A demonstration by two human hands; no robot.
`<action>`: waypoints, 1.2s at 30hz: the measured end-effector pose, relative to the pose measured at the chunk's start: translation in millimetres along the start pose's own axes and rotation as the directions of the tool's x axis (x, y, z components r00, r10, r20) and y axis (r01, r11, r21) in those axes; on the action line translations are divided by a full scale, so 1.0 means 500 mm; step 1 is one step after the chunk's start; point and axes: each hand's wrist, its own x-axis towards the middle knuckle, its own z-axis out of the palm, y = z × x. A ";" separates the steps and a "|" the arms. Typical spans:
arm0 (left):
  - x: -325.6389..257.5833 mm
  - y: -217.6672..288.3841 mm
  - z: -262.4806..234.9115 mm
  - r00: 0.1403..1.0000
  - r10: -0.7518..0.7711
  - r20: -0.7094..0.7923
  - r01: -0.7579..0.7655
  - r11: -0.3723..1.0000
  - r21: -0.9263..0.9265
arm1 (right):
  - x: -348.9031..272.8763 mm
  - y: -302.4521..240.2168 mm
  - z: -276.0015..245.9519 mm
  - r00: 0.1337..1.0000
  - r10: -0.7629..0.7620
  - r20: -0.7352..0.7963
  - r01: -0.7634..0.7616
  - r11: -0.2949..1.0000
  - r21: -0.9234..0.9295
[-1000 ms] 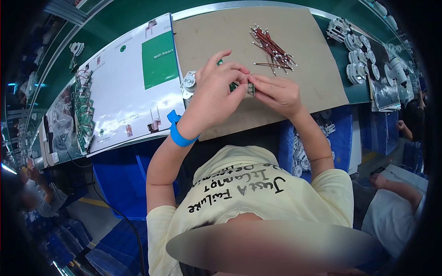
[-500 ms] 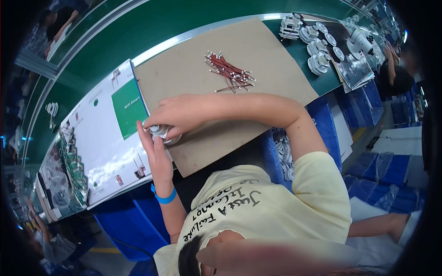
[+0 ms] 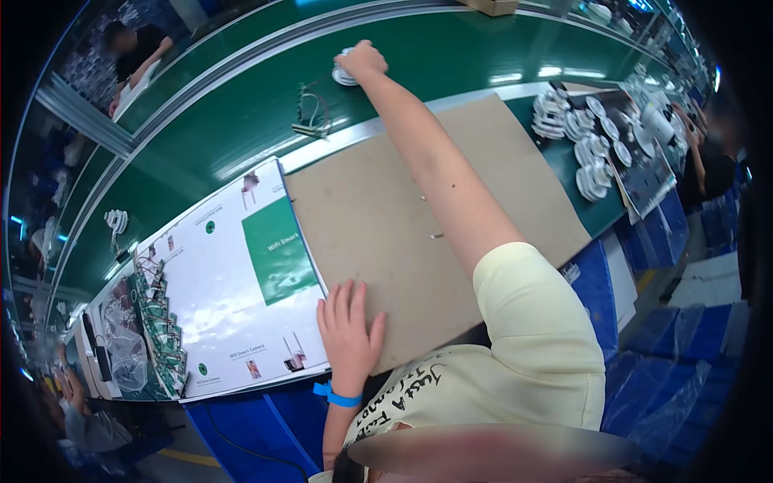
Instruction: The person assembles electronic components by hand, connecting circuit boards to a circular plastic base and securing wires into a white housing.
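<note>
Where the bench begins, far left: crumpled clear plastic film (image 3: 125, 346), thin and shiny, lies beside overlapping green circuit boards (image 3: 163, 334), flat and stiff-edged, in a row running away from the person.
Printed sheet: glossy white (image 3: 217, 298) with a green block, smooth and reflecting the lights.
Circuit piece on the green surface: a small narrow board with looping thin wires (image 3: 311, 113), just left of the round part.
Left hand (image 3: 350, 332): lies palm down across the border of the sheet and the tan board, fingers pointing away from the person and a little apart, thumb out to the right, gripping nothing; a blue band (image 3: 338, 395) circles the wrist.
White round part (image 3: 345, 77): smooth, with stacked circular rims, on the glossy green surface beyond the tan board; the rims show toward the lower left, the rest is covered, so its long axis cannot be told.
Right hand (image 3: 367, 59): over that part, arm stretched long and nearly straight, knuckles up; whether the fingers are clamped on it cannot be told.
Tan board (image 3: 394, 298): flat, matte, beneath the right forearm.
Far right: a cluster of white ringed parts (image 3: 593, 167), round and ridged.
</note>
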 end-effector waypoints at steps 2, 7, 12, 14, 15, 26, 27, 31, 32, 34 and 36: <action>0.008 -0.011 -0.003 1.000 -0.007 0.005 0.007 1.000 0.000 | 0.028 -0.005 0.008 1.000 -0.021 0.021 0.021 1.000 -0.017; 0.025 -0.024 -0.004 0.999 0.015 0.049 -0.017 0.999 0.052 | 0.101 0.026 -0.072 0.932 -0.318 0.171 0.338 0.936 -0.101; 0.025 -0.022 0.017 0.999 0.002 0.047 -0.004 0.999 0.041 | 0.091 0.261 -0.438 0.978 -0.190 0.086 0.196 0.703 -0.683; 0.027 -0.011 0.024 0.997 0.058 0.046 -0.064 0.989 0.132 | 0.111 0.427 -0.526 0.992 0.067 0.109 0.060 0.508 -0.859; 0.020 -0.010 0.022 0.998 0.034 0.054 -0.041 0.989 0.142 | 0.073 0.432 -0.523 0.976 0.104 0.190 0.125 0.448 -0.885; -0.016 0.026 0.036 0.999 0.045 -0.009 -0.042 0.978 0.202 | -0.128 0.534 -0.563 0.932 -0.362 0.013 0.189 0.456 -0.870; -0.020 0.027 0.035 0.999 0.047 -0.010 -0.044 0.979 0.201 | -0.149 0.538 -0.562 0.924 -0.379 -0.052 0.148 0.478 -0.866; -0.032 0.028 0.035 0.998 0.049 -0.028 -0.042 0.979 0.201 | -0.177 0.545 -0.542 0.955 -0.217 -0.201 -0.034 0.594 -0.803; -0.033 0.028 0.034 0.998 0.048 -0.036 -0.040 0.980 0.197 | -0.193 0.556 -0.533 0.956 -0.216 -0.199 -0.032 0.596 -0.802; -0.035 0.027 0.035 0.998 0.047 -0.044 -0.038 0.981 0.191 | -0.230 0.570 -0.514 0.775 -0.547 -0.315 0.133 0.629 -0.766; -0.035 0.024 0.034 0.998 0.038 -0.052 -0.028 0.981 0.191 | -0.275 0.550 -0.501 0.747 -0.567 -0.347 0.154 0.655 -0.740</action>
